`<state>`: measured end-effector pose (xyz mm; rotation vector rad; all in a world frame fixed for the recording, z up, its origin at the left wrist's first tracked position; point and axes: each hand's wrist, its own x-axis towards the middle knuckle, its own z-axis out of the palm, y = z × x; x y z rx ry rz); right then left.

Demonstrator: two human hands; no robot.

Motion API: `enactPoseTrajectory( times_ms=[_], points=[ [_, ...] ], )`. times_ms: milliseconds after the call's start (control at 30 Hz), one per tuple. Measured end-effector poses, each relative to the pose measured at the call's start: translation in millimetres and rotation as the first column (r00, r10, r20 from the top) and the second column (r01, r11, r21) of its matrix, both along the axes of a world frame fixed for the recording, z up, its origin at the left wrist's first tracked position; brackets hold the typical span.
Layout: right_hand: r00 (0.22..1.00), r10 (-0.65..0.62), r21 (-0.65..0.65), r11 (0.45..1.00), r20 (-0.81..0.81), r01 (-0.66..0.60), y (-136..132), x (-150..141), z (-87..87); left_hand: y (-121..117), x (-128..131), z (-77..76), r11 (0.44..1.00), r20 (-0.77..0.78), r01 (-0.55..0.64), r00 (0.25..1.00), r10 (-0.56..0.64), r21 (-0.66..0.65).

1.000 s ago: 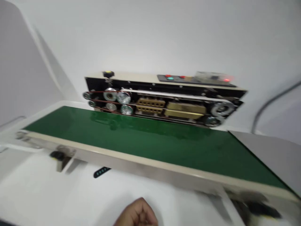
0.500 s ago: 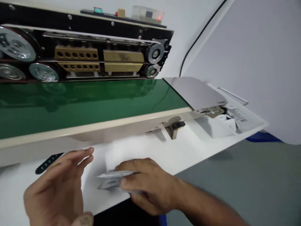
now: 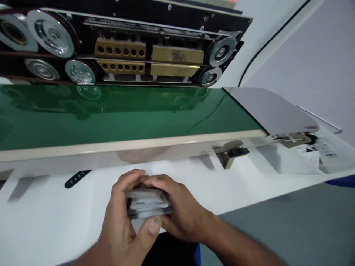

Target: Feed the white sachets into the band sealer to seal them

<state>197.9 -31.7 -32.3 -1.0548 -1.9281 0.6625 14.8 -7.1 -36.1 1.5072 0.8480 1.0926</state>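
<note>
Both my hands meet low in the middle of the view over a white table [image 3: 55, 214]. My left hand [image 3: 124, 210] and my right hand [image 3: 177, 207] press together around a small stack of flat silvery-white pouches [image 3: 148, 201], with the left thumb lying across its near edge. The stack's exact count is hidden by my fingers. Just beyond my hands runs the cream edge of a green conveyor belt [image 3: 111, 118], part of a continuous band sealer [image 3: 119, 55] with exposed wheels and brass heating blocks.
A black perforated strip [image 3: 76, 178] lies on the table left of my hands. A metal bracket with a black knob [image 3: 231, 152] sits under the conveyor edge. At right are a grey metal plate [image 3: 271, 111] and white packets in a tray [image 3: 313, 155]. A black cable [image 3: 273, 38] runs along the wall.
My view has swung right and down. My hands have come together, the left now gripping the pouches alongside the right; earlier the left hand was open and apart.
</note>
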Motion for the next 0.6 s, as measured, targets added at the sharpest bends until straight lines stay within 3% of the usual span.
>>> enactPoseTrajectory(
  times_ms=[100, 167, 267, 333, 400, 500, 533, 600],
  points=[
    [0.990, -0.113, 0.016, 0.994, 0.080, 0.112, -3, -5, 9.6, -2, 0, 6.5, 0.997, 0.168, 0.056, 0.985, -0.045, -0.057],
    [0.964, -0.248, 0.072, 0.968, 0.097, 0.242, -6, -12, 14.7, 1, 2, 4.5, 0.998, 0.247, 0.019, 0.969, -0.006, -0.052],
    [0.877, -0.475, 0.159, 0.874, 0.071, 0.460, -8, -30, 16.7, 13, 12, -10.2, 0.982, 0.384, -0.030, 0.918, 0.100, -0.186],
    [0.833, -0.547, 0.154, 0.833, 0.082, 0.532, -8, -42, 15.6, 22, 18, -20.5, 0.944, 0.421, 0.023, 0.899, 0.125, -0.329],
    [0.850, -0.509, 0.090, 0.861, 0.136, 0.501, -11, -50, 15.7, 26, 18, -22.8, 0.890, 0.404, 0.114, 0.911, 0.083, -0.441],
    [0.944, -0.260, -0.064, 0.959, 0.201, 0.278, -18, -47, 24.4, 17, 4, -6.4, 0.793, 0.400, 0.258, 0.916, -0.020, -0.552],
    [0.963, -0.166, -0.133, 0.971, 0.213, 0.197, -20, -42, 30.0, 12, -2, 2.2, 0.745, 0.416, 0.320, 0.907, -0.063, -0.585],
    [0.978, -0.021, -0.323, 0.942, 0.209, 0.089, -21, -30, 43.0, 4, -13, 18.0, 0.614, 0.478, 0.444, 0.870, -0.121, -0.653]
  ],
)
